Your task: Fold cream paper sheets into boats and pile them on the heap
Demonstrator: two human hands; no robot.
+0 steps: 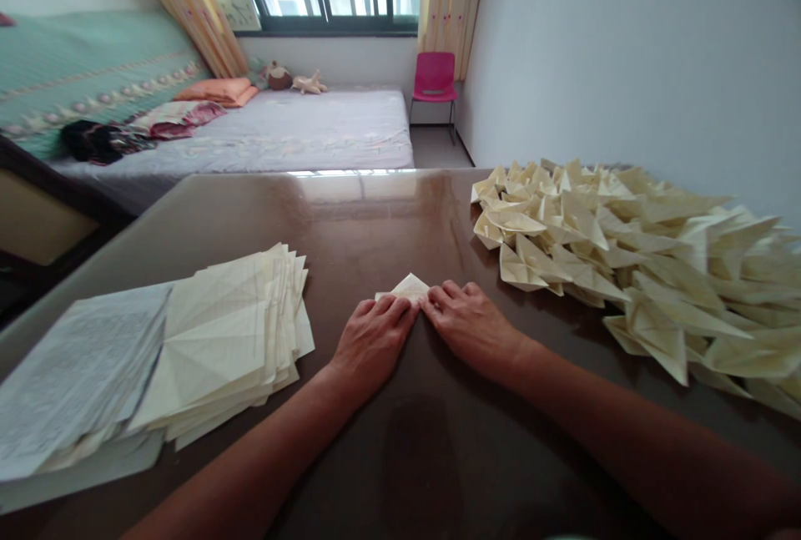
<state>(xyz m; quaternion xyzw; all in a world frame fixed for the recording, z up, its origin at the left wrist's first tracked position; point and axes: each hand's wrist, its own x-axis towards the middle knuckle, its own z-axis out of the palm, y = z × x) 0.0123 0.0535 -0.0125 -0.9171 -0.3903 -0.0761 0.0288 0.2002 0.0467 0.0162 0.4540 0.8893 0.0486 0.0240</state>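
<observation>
Across the glossy table (350,227), between the paper stack (216,327) and folded shapes (579,219), I see left hand (375,335) and right hand (472,327) pinching the small paper (410,284) by its near edge; likely creasing it, which next wants even pressure.

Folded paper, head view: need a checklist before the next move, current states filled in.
1. Left hand touching the folded paper: ok.
2. Right hand touching it: ok, at its right side.
3. Near edge visible: not ok, fingers cover it.
4. Paper lying flat: cannot tell.
5. Creased sheets apart from both hands: ok, stacked left.
6. Finished-looking pile apart from the paper: ok, right.
</observation>
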